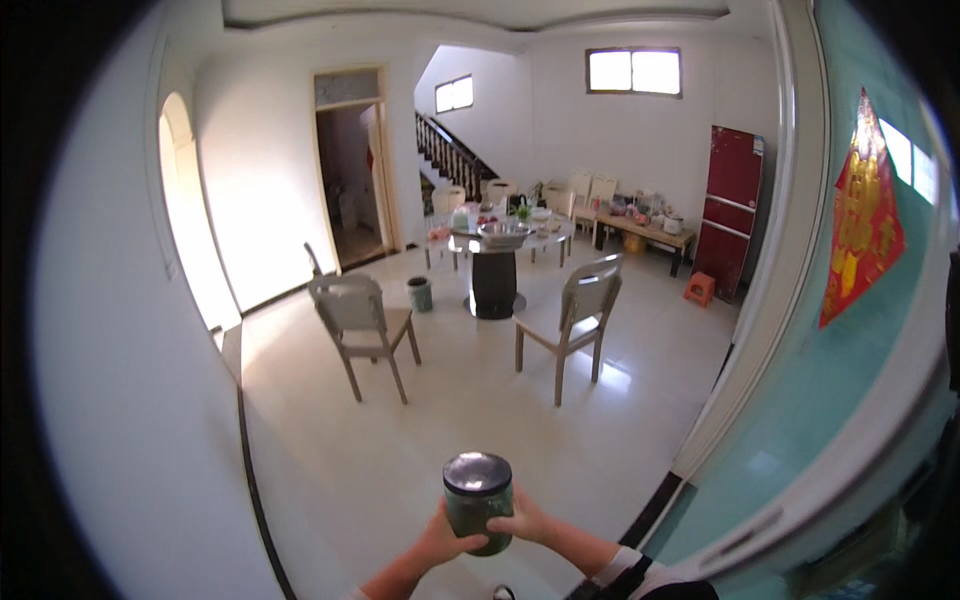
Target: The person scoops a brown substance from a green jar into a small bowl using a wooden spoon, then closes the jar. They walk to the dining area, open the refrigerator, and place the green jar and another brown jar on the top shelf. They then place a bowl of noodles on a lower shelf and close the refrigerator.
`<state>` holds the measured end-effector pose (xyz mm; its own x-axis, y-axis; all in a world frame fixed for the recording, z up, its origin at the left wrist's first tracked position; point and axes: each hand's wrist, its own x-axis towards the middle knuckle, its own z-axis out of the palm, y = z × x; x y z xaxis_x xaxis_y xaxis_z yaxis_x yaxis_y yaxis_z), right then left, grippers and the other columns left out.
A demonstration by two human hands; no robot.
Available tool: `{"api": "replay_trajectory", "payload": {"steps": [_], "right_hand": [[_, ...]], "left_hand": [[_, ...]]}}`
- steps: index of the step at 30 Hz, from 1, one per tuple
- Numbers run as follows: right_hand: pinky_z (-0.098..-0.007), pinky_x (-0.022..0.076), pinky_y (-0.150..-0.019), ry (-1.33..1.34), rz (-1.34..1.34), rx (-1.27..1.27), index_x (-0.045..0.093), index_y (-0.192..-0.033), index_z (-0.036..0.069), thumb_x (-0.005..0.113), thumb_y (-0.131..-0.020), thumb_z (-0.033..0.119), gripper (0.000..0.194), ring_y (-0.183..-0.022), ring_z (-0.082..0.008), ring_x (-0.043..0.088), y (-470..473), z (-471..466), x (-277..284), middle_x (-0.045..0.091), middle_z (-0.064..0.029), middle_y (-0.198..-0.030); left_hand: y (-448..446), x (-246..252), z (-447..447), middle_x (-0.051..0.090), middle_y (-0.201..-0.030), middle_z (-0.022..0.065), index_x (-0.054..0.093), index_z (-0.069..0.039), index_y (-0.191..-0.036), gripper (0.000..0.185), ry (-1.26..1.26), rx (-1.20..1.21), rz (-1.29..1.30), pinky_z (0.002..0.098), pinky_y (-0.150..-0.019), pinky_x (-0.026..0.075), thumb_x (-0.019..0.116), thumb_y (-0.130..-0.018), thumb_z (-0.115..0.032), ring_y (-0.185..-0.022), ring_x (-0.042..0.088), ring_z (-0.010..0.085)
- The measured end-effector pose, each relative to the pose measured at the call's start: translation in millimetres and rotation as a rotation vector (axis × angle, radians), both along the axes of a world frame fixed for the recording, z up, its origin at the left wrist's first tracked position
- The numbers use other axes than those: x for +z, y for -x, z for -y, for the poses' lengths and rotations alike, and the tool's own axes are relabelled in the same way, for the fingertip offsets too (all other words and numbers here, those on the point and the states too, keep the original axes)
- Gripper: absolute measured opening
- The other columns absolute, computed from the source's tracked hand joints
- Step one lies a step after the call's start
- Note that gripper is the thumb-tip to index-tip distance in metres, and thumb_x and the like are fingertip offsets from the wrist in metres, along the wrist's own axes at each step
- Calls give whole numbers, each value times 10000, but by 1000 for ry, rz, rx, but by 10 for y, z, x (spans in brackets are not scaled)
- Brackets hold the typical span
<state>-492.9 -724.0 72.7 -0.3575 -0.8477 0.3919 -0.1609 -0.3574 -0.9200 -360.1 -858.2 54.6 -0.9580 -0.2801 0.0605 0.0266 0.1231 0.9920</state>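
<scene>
A green cylindrical jar [478, 504] with a shiny metallic lid [477, 474] stands upright between my two hands, held out in front of me above the floor. My left hand [448, 534] wraps its left side, thumb across the front near the bottom. On the opposite side my right hand [526, 516] grips it, with its thumb also on the front. The fingers behind the jar are hidden. Its lid appears to be on.
Two chairs [363, 322] [574, 322] face a round table [551, 238] laden with dishes. A bin [420, 294] stands near it. Beyond are a low wooden bench [637, 226], a red refrigerator [729, 214] and an orange stool [699, 289]. A sliding glass door [795, 420] runs along my right.
</scene>
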Motion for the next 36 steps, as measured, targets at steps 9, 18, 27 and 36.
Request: {"api": "replay_trajectory", "payload": {"steps": [9,18,27,36], "right_hand": [[-395,279,-1020,-235,15,-131,226,-1321,19,738,-662,311,884,-1211,-273,365,1514,784,95,383,-168,-1271],[-394,243,-1040,-155,-21,-354,127,-1363,23,734,-704,367,960,-1256,-270,304,3225,1161,137,326,-161,-1312],[-373,193,-1055,-260,33,-745,149,-1390,38,637,-792,442,871,-1287,-264,243,4604,212,145,275,-139,-1363],[-361,205,-1052,-68,95,-834,163,-1373,36,639,-802,435,844,-1268,-199,269,6524,-877,293,317,-102,-1348]], "left_hand": [[1709,47,1091,423,-1246,111,239,-41,-1312,902,-103,-273,-103,376,-988,349,791,-610,-169,-1178,411,210],[3936,142,1737,390,-1292,132,222,-26,-1343,954,-99,-591,-106,376,-1020,298,803,-634,-290,-1220,368,233],[6129,285,1014,397,-1294,118,214,-35,-1362,940,-315,-1066,6,376,-1026,296,769,-665,-335,-1213,374,225],[8331,254,-236,419,-1287,112,252,-24,-1345,921,-401,-1186,-21,368,-1017,306,758,-665,-383,-1194,399,212]]}}
